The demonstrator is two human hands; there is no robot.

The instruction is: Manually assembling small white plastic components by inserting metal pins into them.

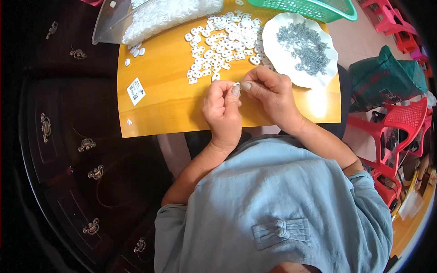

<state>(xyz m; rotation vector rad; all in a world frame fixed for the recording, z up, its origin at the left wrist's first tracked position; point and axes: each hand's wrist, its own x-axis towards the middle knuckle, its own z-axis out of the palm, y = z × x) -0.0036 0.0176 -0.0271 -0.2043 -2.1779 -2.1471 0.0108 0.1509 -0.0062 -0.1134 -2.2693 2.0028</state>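
White and tiny, the piece (pixel 236 84) sits at the fingertips above the near part of the yellow worktop (pixel 168 104); it is too small and covered to tell which way it points or how its long axis runs. The left hand (pixel 221 109) has its grip clamped on it, thumb against forefinger. The right hand (pixel 275 93) comes in just beside, its grip drawn together at thumb and forefinger; whether anything lies between them I cannot tell. Beyond the hands, loose white pieces (pixel 220 48), rounded and mostly showing two holes, spread in a heap, their long axes lying every which way. To the right, a white plate (pixel 296 76) with a wavy rim holds a scatter of slender grey pins (pixel 307 50). Farther off, a clear tub (pixel 105 32) at the left contains many white bits (pixel 170 20), and a green perforated basket (pixel 300 5) stands at the right.
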